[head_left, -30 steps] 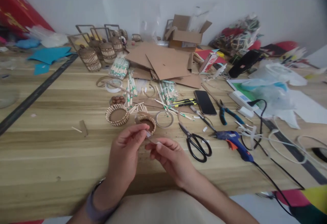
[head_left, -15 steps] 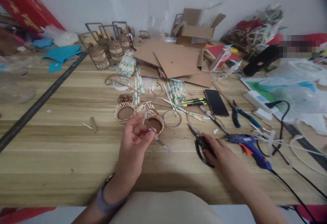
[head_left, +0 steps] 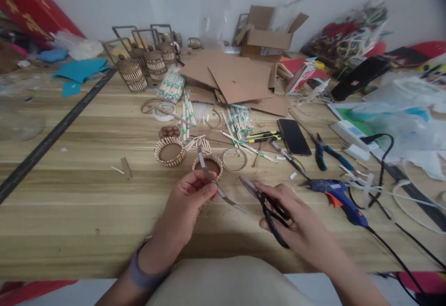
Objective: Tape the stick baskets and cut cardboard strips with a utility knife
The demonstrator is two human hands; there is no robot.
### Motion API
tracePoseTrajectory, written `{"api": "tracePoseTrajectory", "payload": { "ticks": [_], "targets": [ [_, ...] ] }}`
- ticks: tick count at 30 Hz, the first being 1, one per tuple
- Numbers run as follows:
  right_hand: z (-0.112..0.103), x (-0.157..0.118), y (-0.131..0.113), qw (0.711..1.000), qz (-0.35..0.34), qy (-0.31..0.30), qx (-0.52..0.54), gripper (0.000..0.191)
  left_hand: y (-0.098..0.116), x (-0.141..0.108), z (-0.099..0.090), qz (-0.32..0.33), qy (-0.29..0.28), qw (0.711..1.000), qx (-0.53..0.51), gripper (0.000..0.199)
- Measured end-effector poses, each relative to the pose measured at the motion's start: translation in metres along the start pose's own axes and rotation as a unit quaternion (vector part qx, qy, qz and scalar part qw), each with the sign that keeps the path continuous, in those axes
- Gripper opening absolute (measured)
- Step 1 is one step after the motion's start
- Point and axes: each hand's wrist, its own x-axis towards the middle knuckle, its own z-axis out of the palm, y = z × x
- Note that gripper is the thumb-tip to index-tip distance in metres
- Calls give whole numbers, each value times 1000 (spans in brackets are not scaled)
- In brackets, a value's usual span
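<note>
Between thumb and fingers, my left hand [head_left: 188,201] pinches a thin, curved strip [head_left: 225,196], brown with pale edges, whose free end slants down to the right. In my right hand [head_left: 296,217] is a pair of black-handled scissors [head_left: 266,203], blades pointing up and left toward the strip but apart from it. Just beyond my left hand sits a round ring of short wooden sticks [head_left: 216,162] with a brown base, partly hidden by the strip. A similar stick-walled ring [head_left: 159,155] stands to its left, near a small dish of brown beads [head_left: 170,132].
A blue glue gun [head_left: 334,189] with its cable lies right of the scissors, beside pliers [head_left: 322,152] and a phone [head_left: 294,137]. Farther back are cardboard sheets [head_left: 237,80], matchstick-like sticks [head_left: 188,115], a tape roll [head_left: 234,159] and several stick-covered lanterns [head_left: 134,78].
The scissors have been lifted from the tabletop by my right hand and brought left, nearer the strip. My left hand has lowered slightly, still pinching the strip.
</note>
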Motion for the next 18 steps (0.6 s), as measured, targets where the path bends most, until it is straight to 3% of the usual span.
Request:
{"api": "tracePoseTrajectory", "payload": {
  "ticks": [10,18],
  "targets": [
    [15,26,-24,997,-51,-60,-6,65,-4,-3,0,20,-15,1000,-9,33],
    [20,25,-29,996,-46,-70,-31,60,-7,-2,2,35,5,999,-22,36]
  ]
}}
